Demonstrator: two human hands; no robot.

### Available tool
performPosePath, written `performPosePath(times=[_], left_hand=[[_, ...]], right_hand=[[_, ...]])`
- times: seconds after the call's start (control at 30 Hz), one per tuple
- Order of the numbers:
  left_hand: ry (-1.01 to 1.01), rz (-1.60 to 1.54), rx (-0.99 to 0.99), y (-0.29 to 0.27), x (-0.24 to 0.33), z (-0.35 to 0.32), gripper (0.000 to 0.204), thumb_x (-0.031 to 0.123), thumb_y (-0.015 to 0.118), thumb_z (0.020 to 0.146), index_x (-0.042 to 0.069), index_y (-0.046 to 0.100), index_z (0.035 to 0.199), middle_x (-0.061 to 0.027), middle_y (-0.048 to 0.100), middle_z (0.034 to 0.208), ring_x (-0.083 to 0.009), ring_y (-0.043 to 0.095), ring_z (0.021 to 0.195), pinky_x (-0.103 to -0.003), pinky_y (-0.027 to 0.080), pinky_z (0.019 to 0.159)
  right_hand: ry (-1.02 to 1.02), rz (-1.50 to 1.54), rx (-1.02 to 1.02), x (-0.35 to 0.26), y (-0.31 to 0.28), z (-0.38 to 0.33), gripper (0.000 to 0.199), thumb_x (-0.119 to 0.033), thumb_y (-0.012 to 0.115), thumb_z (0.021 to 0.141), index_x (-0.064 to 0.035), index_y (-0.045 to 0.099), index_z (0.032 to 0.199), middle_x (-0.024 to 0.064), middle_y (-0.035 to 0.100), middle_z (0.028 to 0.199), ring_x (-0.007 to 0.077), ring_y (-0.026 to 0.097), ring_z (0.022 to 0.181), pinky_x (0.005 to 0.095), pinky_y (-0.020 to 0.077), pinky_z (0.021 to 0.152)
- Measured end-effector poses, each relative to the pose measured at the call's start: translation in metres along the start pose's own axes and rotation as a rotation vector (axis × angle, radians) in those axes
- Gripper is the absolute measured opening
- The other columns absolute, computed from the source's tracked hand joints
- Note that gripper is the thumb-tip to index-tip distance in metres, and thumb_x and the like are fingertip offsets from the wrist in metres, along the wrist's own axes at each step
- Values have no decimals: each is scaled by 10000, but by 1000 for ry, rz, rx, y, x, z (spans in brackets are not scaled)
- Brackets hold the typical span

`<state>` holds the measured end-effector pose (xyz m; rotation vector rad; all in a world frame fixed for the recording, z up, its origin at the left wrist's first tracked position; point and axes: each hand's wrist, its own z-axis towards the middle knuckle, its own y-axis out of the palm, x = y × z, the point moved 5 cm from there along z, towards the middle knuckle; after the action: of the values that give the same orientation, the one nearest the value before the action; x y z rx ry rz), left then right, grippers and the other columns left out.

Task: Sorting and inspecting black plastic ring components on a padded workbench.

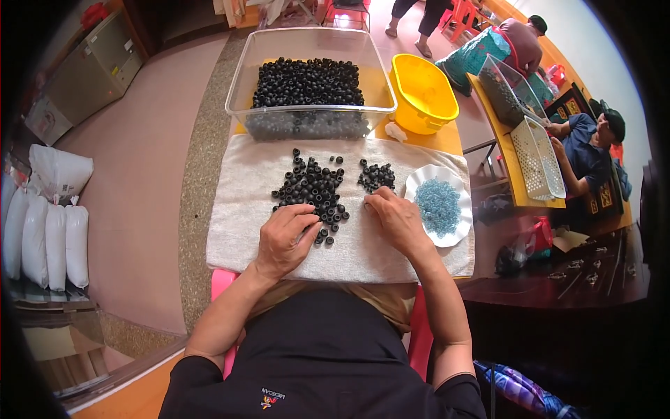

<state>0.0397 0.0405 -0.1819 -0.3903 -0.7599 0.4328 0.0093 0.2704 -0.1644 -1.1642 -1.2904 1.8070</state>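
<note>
A loose pile of black beads (307, 183) with holes lies on the pale cloth (234, 209) in front of me. At its near edge is my left hand (285, 239), fingers curled and thumb drawn toward the index finger; whatever they pinch is hidden. My right hand (396, 222) is closed too, its fingertips pressed together just below a smaller cluster of black beads (377, 176). What sits between those fingertips is too small to make out. Beside the right hand, a white plate with a wavy rim (461, 185) holds small clear-blue beads (440, 206).
Behind the cloth stands a clear plastic box (241, 87) partly filled with black beads. A yellow tub (426, 98) is to its right, a crumpled white tissue (396, 132) before it. White sacks (66, 237) line the left. Other people work at a table with a white basket (536, 160).
</note>
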Motion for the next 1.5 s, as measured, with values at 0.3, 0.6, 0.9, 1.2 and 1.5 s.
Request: performPosePath(times=[0.3,0.6,0.9,1.2,1.5], left_hand=[[-14,-78,-19,6,17,3,198,19,823,801,40,713,964,-131,730,1035,-311,723,898,-383,591,752],[-343,-429,-217,30,40,-4,299,52,781,895,-4,683,1171,-144,741,1062,-215,738,932,-327,591,816],[-766,-896,-394,50,32,-14,175,74,710,991,-31,711,1131,-62,749,990,-109,699,894,-259,566,804],[-884,-1056,-414,60,30,-31,151,124,730,988,-11,739,1055,-94,763,888,-123,704,749,-268,592,695],[-881,-1049,-431,64,38,-34,137,116,721,994,-8,744,1046,-95,762,909,-118,696,749,-265,586,693]], right_hand=[[-44,-26,26,0,5,-10,159,-69,590,937,-75,612,1094,97,615,1022,304,685,919,410,562,757],[-263,416,336,-32,-4,-36,262,-5,755,763,-47,667,1006,138,689,1022,328,701,900,393,575,775],[-237,510,353,-39,-3,-57,319,-6,804,770,-27,669,1058,153,689,1001,322,704,839,385,577,716],[5,235,446,17,-28,-101,236,17,809,796,-40,703,999,140,690,966,306,716,805,379,578,686],[224,-180,362,63,-48,-135,274,-163,806,849,-39,738,1084,122,689,1067,328,656,1011,424,542,852]])
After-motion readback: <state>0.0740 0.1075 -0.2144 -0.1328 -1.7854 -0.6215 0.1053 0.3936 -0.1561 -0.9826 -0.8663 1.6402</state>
